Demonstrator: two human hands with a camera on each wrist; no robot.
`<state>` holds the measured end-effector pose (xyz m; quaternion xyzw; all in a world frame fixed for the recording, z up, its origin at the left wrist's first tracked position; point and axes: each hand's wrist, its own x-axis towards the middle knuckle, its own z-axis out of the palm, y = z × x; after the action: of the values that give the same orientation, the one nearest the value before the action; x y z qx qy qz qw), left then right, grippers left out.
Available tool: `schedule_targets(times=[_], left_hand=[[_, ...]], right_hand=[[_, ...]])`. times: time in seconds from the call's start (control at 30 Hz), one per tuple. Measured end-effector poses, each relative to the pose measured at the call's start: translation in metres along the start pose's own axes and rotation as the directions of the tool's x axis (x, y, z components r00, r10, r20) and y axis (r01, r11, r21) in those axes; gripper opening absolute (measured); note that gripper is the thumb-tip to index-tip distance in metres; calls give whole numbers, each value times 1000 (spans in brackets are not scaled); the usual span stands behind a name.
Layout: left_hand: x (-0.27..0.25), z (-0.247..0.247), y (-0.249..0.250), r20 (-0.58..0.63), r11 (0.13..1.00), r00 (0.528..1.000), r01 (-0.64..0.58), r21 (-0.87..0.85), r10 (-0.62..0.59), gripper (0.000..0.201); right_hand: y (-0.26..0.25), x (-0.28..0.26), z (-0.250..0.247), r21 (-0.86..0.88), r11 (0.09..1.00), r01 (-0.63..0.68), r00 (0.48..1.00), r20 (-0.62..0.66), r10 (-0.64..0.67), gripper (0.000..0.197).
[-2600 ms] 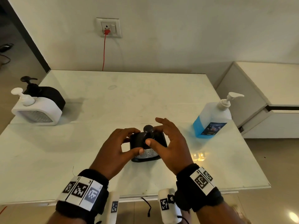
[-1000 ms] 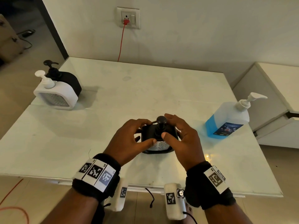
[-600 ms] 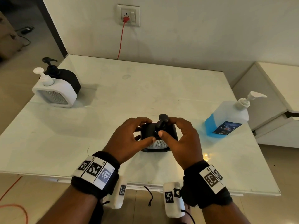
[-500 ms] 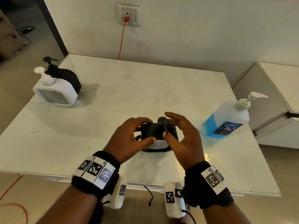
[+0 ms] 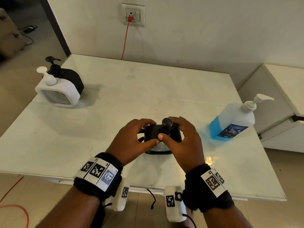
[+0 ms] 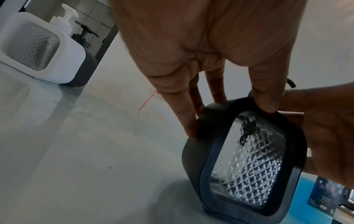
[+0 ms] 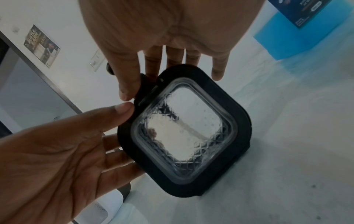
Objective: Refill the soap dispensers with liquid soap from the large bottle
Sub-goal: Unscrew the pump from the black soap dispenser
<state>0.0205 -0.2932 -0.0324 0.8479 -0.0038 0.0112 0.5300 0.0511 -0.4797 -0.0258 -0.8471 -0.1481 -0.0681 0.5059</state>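
A small black soap dispenser (image 5: 164,142) with a ribbed clear window stands near the front middle of the white table (image 5: 115,112). My left hand (image 5: 148,133) grips its body, thumb on the front and fingers (image 6: 189,121) round the left side. My right hand (image 5: 167,129) pinches the black pump's neck (image 5: 166,127), with its thumb (image 7: 126,84) against the collar. The window (image 7: 187,133) looks nearly empty. The large bottle (image 5: 232,120), partly filled with blue soap and fitted with a white pump, stands to the right, untouched.
A white dispenser (image 5: 57,91) and a second black one (image 5: 70,79) stand together at the table's far left edge. A red cable (image 5: 125,41) hangs from the wall socket behind. A white cabinet (image 5: 279,99) stands beside the table on the right.
My right hand's thumb and fingers have shifted round the pump neck. The left hand keeps its hold, and the dispenser stands in the same spot.
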Motion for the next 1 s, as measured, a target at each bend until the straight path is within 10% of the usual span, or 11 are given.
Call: schedule_targets(times=[0.3, 1.0], left_hand=[[1, -1, 1, 18, 999, 999, 31, 17, -32, 49], [3, -3, 6, 44, 996, 997, 54, 77, -57, 53]], right_hand=[[-17, 14, -19, 253, 967, 36, 990, -140, 0, 44], [-29, 11, -25, 198, 979, 43, 990, -143, -14, 38]])
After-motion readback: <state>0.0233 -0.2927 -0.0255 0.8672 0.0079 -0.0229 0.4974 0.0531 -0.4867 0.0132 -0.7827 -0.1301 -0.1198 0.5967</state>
